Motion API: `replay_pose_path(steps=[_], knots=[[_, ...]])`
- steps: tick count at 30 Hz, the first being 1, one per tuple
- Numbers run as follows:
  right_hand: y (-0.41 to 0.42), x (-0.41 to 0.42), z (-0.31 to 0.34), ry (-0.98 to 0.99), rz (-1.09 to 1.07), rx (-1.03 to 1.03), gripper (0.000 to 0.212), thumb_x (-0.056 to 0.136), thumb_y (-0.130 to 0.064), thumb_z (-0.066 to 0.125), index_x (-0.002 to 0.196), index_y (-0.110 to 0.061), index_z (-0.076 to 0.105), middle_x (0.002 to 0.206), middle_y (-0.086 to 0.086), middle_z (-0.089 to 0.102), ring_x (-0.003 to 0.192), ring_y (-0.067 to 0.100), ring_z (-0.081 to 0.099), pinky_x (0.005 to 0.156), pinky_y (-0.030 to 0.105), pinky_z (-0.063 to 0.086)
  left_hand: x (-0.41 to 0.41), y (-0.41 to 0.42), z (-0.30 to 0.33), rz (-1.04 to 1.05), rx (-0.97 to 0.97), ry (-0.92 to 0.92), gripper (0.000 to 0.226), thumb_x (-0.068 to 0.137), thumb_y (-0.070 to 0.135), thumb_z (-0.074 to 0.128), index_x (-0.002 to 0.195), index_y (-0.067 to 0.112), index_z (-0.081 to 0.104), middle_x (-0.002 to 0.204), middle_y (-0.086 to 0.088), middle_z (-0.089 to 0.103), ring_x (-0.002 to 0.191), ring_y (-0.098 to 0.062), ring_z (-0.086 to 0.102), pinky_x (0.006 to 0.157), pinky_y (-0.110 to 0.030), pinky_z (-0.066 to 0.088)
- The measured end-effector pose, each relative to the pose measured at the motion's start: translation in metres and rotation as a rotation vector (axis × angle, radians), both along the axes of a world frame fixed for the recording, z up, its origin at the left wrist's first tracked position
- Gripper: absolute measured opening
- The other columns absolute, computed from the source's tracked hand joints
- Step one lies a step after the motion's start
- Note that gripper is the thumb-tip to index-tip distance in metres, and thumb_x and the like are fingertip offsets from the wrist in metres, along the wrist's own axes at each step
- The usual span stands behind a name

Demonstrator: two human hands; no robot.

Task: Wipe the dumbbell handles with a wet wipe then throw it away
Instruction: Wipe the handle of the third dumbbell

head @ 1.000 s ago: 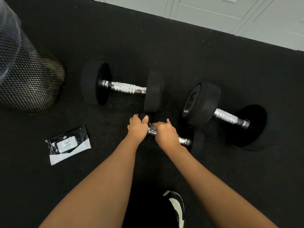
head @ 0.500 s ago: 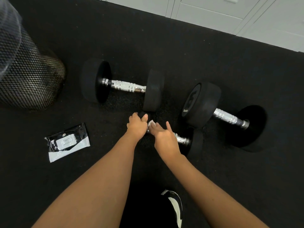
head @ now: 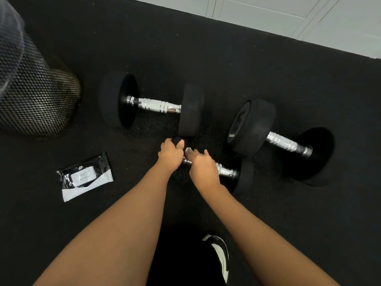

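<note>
While crouched over the small dumbbell [head: 225, 171], gripped its left end weight with the left hand [head: 171, 154], fingers [head: 168, 142] curled tight round the black rubber and thumb laid on top. Judged this a steadying hold, meant to stop the bar rolling on the floor [head: 144, 48] under the rubbing. Laid the right hand [head: 203, 170] over the chrome handle just right of that grip, fingers close together and curved down, clamping the wet wipe [head: 188, 150] against the metal. Showed only a small white corner of the wipe at the fingertips, next to the left thumb; hid the rest under the palm. Left bare the right stretch of the handle, up to the other end weight. Judged the wiping of this bar to be mid-stroke, at the left end of its travel.

Left two bigger dumbbells lying apart from the small dumbbell: the far dumbbell [head: 154, 105] just beyond its left end, the right dumbbell [head: 286, 143] beyond its right end, both handles uncovered. Could not tell whether either was wiped already. Left the wipe pack [head: 86, 176] flat on the floor well to its left, within reach. Stood the mesh bin [head: 35, 100] farther left and beyond, probably where the used wipe belonged.
</note>
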State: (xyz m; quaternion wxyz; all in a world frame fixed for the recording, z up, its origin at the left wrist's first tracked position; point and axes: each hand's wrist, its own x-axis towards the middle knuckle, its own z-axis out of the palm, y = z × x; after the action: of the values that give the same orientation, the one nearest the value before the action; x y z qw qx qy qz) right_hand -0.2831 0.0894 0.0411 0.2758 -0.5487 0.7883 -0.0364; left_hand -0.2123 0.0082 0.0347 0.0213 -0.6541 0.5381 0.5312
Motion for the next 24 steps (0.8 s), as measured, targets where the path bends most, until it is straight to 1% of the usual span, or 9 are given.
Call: replay_pose_path(steps=[2, 4, 9, 13, 16, 18, 20, 22, 24], knots=[[-0.013, -0.008, 0.0, -0.088, -0.161, 0.066, 0.042, 0.086, -0.001, 0.047, 0.121, -0.021, 0.059, 0.11, 0.011, 0.064, 0.106, 0.031, 0.057, 0.096, 0.035, 0.042, 0.0, 0.0, 0.0, -0.004, 0.0, 0.0, 0.054, 0.098, 0.035, 0.039, 0.143, 0.007, 0.03, 0.146, -0.014, 0.034, 0.132, -0.033, 0.035, 0.109, -0.047, 0.032], [-0.018, -0.012, 0.001, -0.145, -0.214, 0.111, 0.039, 0.087, -0.004, 0.048, 0.117, -0.024, 0.063, 0.104, 0.012, 0.065, 0.098, 0.031, 0.059, 0.082, 0.036, 0.049, 0.0, -0.001, 0.001, -0.004, 0.005, -0.007, 0.054, 0.098, 0.036, 0.039, 0.143, 0.007, 0.029, 0.145, -0.014, 0.034, 0.131, -0.033, 0.036, 0.108, -0.048, 0.032], [-0.005, -0.007, 0.006, -0.109, -0.114, 0.074, 0.044, 0.086, 0.0, 0.048, 0.121, -0.024, 0.059, 0.106, 0.011, 0.065, 0.107, 0.031, 0.055, 0.098, 0.038, 0.043, -0.001, -0.001, 0.002, -0.001, 0.009, -0.007, 0.054, 0.098, 0.035, 0.039, 0.143, 0.007, 0.03, 0.145, -0.014, 0.035, 0.131, -0.034, 0.037, 0.108, -0.049, 0.032], [-0.022, -0.013, 0.005, -0.137, -0.195, 0.163, 0.039, 0.086, -0.001, 0.048, 0.116, -0.02, 0.062, 0.105, 0.013, 0.063, 0.1, 0.031, 0.058, 0.079, 0.036, 0.047, -0.001, -0.001, 0.001, -0.009, 0.006, -0.013, 0.055, 0.098, 0.035, 0.039, 0.144, 0.007, 0.028, 0.146, -0.014, 0.033, 0.132, -0.034, 0.034, 0.109, -0.047, 0.031], [-0.019, -0.005, 0.008, -0.081, -0.128, 0.12, 0.029, 0.086, 0.0, 0.05, 0.112, -0.009, 0.059, 0.111, 0.012, 0.061, 0.106, 0.029, 0.056, 0.097, 0.037, 0.039, -0.001, -0.001, 0.001, -0.01, 0.006, -0.003, 0.053, 0.099, 0.034, 0.038, 0.142, 0.006, 0.029, 0.146, -0.015, 0.033, 0.132, -0.034, 0.035, 0.109, -0.045, 0.031], [-0.01, -0.003, 0.008, -0.049, -0.065, 0.085, 0.038, 0.085, 0.003, 0.049, 0.121, -0.008, 0.054, 0.117, 0.01, 0.059, 0.112, 0.026, 0.054, 0.112, 0.037, 0.024, -0.001, 0.0, 0.003, -0.013, 0.006, 0.0, 0.054, 0.099, 0.034, 0.038, 0.143, 0.006, 0.028, 0.146, -0.016, 0.033, 0.132, -0.034, 0.034, 0.109, -0.043, 0.031], [-0.007, -0.009, 0.009, -0.018, -0.031, 0.079, 0.047, 0.084, 0.004, 0.048, 0.128, -0.012, 0.052, 0.12, 0.007, 0.058, 0.116, 0.023, 0.053, 0.117, 0.037, 0.013, -0.001, 0.0, 0.003, -0.018, 0.002, -0.006, 0.055, 0.099, 0.034, 0.038, 0.144, 0.006, 0.026, 0.147, -0.015, 0.032, 0.133, -0.034, 0.034, 0.109, -0.043, 0.03], [-0.011, -0.017, 0.01, -0.023, -0.025, 0.129, 0.044, 0.085, 0.003, 0.046, 0.124, -0.014, 0.055, 0.117, 0.008, 0.06, 0.115, 0.024, 0.053, 0.118, 0.037, 0.013, -0.001, 0.0, 0.002, -0.019, -0.002, -0.011, 0.056, 0.099, 0.035, 0.038, 0.145, 0.007, 0.025, 0.148, -0.015, 0.031, 0.134, -0.034, 0.033, 0.11, -0.043, 0.03], [-0.019, -0.022, 0.01, -0.053, -0.049, 0.21, 0.04, 0.088, 0.0, 0.045, 0.123, -0.015, 0.057, 0.116, 0.012, 0.06, 0.114, 0.028, 0.053, 0.111, 0.037, 0.027, -0.001, 0.0, 0.002, -0.023, -0.003, -0.014, 0.056, 0.099, 0.035, 0.038, 0.145, 0.007, 0.025, 0.148, -0.014, 0.03, 0.134, -0.033, 0.033, 0.11, -0.044, 0.03]])
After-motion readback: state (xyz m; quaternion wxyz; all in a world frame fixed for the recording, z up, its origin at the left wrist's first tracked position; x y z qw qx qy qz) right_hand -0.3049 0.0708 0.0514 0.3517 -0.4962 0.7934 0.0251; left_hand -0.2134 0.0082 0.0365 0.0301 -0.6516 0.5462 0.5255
